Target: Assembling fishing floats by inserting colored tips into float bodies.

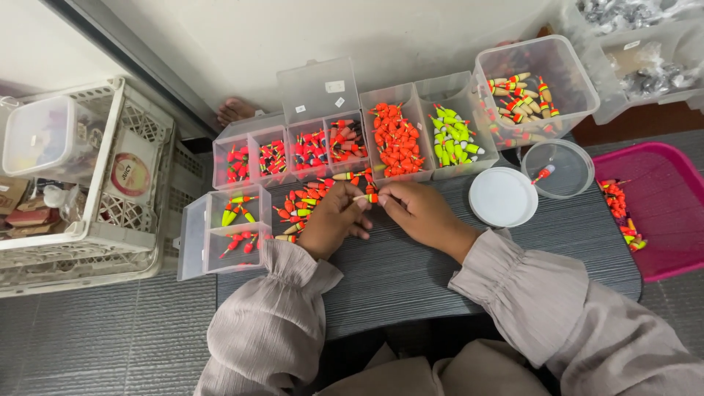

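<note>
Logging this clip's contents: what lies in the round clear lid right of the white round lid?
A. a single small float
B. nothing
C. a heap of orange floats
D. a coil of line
A: the round clear lid holds one small red-and-yellow float, lying alone.

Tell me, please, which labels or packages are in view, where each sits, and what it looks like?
White sticker: on a raised clear lid behind the compartment boxes, small rectangle.
Round label: on a tub in the white crate at left, red and white.
Brown cartons: at the left edge beside the crate, flat, partly hidden.
</note>
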